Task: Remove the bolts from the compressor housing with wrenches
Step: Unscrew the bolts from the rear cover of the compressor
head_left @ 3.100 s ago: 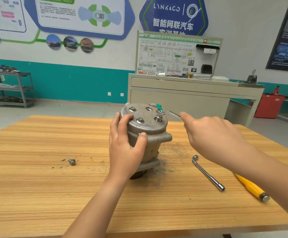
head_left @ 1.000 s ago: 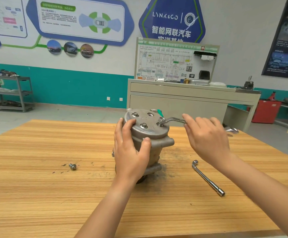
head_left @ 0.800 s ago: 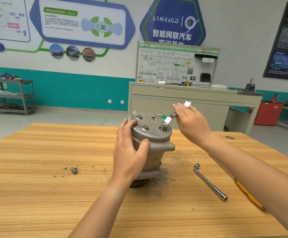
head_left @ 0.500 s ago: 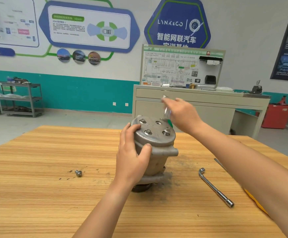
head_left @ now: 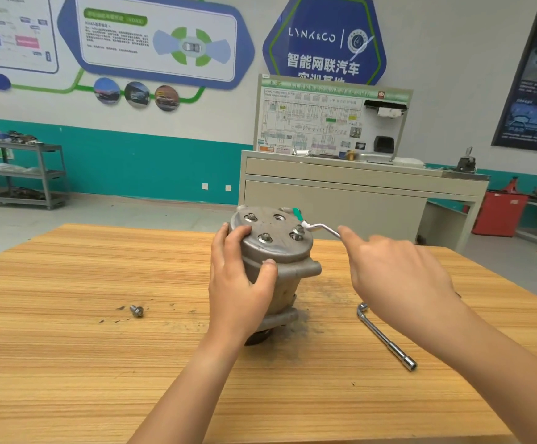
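The compressor housing (head_left: 280, 254) is seen standing upright on the wooden surface (head_left: 100, 363), a bit above the middle of the frame. It is gripped from the near side by the left hand (head_left: 238, 290): the fingers are curled over its top edge and the thumb is pressed on its side. Bolts (head_left: 264, 238) are seen in the flat round top. The head of a bent wrench (head_left: 321, 227) is set at the bolt on the right edge of the top. Its thin handle is pointed to the right of the frame and is held at its end by the right hand (head_left: 398, 280). The pointing finger is laid along the handle; the other fingers are hidden behind the back of the hand. A loose bolt (head_left: 136, 310) is lying on the surface to the left of the housing, well apart from it, with dark bits of dirt near it. A second wrench (head_left: 386, 338) is lying flat on the surface at the lower right, just below the right hand. A grey cabinet (head_left: 341, 200) is seen behind the surface.
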The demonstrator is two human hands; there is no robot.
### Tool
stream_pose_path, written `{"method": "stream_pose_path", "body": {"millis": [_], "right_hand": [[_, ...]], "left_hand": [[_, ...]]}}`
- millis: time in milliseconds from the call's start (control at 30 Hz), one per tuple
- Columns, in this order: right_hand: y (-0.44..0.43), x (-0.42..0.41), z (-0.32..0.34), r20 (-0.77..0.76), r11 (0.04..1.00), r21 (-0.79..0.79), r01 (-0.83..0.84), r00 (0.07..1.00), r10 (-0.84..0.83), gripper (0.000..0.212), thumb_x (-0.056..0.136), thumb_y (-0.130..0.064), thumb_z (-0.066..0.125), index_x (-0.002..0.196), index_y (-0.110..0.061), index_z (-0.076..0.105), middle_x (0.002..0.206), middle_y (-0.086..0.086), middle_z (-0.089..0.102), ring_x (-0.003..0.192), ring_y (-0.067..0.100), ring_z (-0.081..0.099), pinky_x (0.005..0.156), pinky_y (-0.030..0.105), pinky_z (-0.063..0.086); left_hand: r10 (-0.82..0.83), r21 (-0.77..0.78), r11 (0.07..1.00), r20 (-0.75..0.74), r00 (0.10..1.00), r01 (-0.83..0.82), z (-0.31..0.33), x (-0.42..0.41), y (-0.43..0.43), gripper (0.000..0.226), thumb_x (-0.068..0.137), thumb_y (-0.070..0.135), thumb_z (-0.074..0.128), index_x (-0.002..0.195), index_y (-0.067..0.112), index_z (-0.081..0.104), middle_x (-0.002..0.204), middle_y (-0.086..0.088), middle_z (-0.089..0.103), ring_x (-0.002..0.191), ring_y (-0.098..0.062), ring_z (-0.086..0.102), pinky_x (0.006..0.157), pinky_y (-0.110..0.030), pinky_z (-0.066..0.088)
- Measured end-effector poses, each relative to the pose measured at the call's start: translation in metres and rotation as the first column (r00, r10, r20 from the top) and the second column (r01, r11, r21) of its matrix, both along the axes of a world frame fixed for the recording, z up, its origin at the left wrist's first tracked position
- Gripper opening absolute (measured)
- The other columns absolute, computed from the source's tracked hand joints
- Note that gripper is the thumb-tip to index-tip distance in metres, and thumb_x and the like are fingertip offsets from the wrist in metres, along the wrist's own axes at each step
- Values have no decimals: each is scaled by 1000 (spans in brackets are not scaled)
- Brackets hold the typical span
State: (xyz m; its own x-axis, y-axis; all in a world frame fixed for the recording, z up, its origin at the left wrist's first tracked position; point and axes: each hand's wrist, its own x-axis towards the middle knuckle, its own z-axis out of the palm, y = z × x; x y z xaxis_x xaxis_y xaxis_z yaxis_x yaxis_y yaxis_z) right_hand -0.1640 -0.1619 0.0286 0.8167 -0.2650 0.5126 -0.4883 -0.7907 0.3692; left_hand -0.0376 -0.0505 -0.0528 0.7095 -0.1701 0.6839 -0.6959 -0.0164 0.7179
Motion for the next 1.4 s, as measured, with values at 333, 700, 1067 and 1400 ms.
{"method": "stream_pose_path", "body": {"millis": [333,700,1067,1400], "right_hand": [[39,21,12,-223,1000,9,9,975,-7,58,92,1,33,142,8,6,128,18,44,109,30,53,54,28,31],[-18,10,-28,340,931,-309,-193,892,297,41,53,0,78,93,-5,73,51,5,55,35,20,49,36,19,30],[-68,114,9,284,728,-218,-650,671,685,23,70,4,73,93,4,71,95,17,70,88,35,67,75,52,52],[-61,111,10,726,764,118,-634,580,369,19,95,-11,48,94,2,61,76,18,65,70,35,60,55,33,36]], "left_hand": [[52,12,999,-13,999,-52,3,-6,-5,57,73,33,48,129,23,44,150,-4,25,138,-11,22,110,-43,29],[-25,-30,999,-7,1000,24,-4,2,0,46,73,35,51,118,40,41,149,5,26,116,20,20,98,-22,23],[-101,12,995,23,995,101,3,16,3,40,73,29,49,108,45,40,140,3,38,132,-3,29,91,4,19],[-145,17,989,7,989,145,2,19,10,41,74,28,46,110,45,40,138,8,36,125,11,27,86,9,17]]}}
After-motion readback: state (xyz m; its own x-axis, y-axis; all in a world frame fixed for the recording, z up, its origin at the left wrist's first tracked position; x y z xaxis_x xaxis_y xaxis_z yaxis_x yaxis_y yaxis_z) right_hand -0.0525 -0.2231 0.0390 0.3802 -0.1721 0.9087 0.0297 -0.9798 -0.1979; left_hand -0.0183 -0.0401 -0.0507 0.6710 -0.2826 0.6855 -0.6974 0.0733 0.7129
